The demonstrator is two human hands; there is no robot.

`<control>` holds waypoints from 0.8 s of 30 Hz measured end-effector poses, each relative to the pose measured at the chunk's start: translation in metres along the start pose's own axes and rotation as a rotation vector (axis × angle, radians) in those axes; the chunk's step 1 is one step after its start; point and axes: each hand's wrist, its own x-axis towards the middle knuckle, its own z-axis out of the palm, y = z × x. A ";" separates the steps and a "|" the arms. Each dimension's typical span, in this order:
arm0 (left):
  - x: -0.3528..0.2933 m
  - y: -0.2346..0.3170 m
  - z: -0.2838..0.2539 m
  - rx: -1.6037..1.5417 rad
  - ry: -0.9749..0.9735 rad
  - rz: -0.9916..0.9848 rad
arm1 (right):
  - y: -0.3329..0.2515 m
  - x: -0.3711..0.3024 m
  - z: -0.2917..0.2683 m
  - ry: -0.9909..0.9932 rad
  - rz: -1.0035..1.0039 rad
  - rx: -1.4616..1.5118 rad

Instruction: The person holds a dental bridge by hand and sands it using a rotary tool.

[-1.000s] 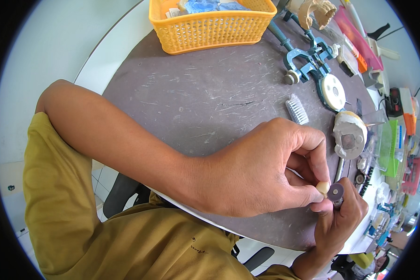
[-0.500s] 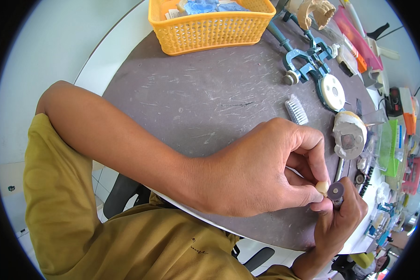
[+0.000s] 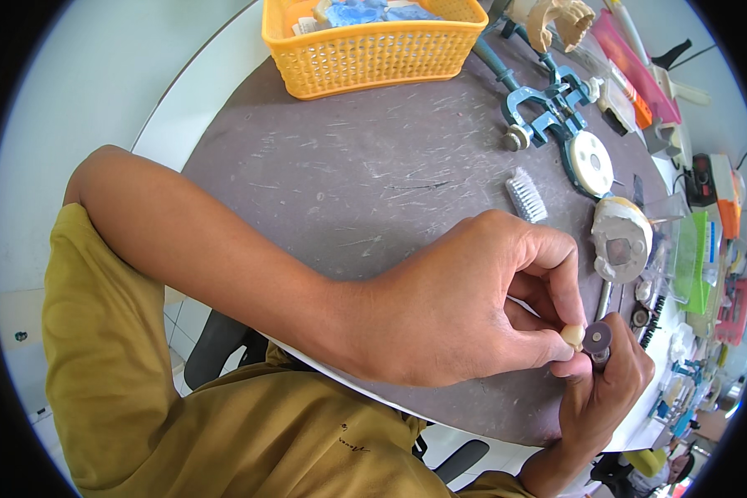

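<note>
Between the thumb and fingertips of my left hand [image 3: 448, 303] is a small ivory-coloured dental crown [image 3: 572, 336]. My right hand [image 3: 610, 386] is wrapped round a rotary handpiece [image 3: 600, 357], whose body is mostly hidden by the fingers. At its tip sits a round dark purple grinding disc [image 3: 597, 338], right beside the crown; whether they touch I cannot tell. The right thumb lies close under the left fingertips. Beyond my hands rest a white-bristled brush [image 3: 526, 196] and a plaster dental model [image 3: 622, 241].
A yellow basket [image 3: 373, 60] with blue material stands at the far edge. A blue metal articulator [image 3: 548, 108] with a white round plate [image 3: 590, 163] lies far right, near another beige model [image 3: 560, 23]. Boxes and tools crowd the right side. The grey tabletop [image 3: 324, 158] is scratched.
The crown is turned slightly in the left fingertips. Both hands otherwise keep almost the same place, with the disc beside the crown.
</note>
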 end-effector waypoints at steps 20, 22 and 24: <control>0.000 0.002 0.001 -0.012 0.007 -0.018 | 0.004 0.000 0.002 0.048 -0.017 -0.060; 0.001 0.002 0.001 -0.006 0.006 -0.020 | 0.005 0.000 0.002 0.044 -0.016 -0.049; 0.000 0.003 0.001 -0.005 0.012 -0.020 | 0.005 0.000 0.002 0.049 -0.026 -0.039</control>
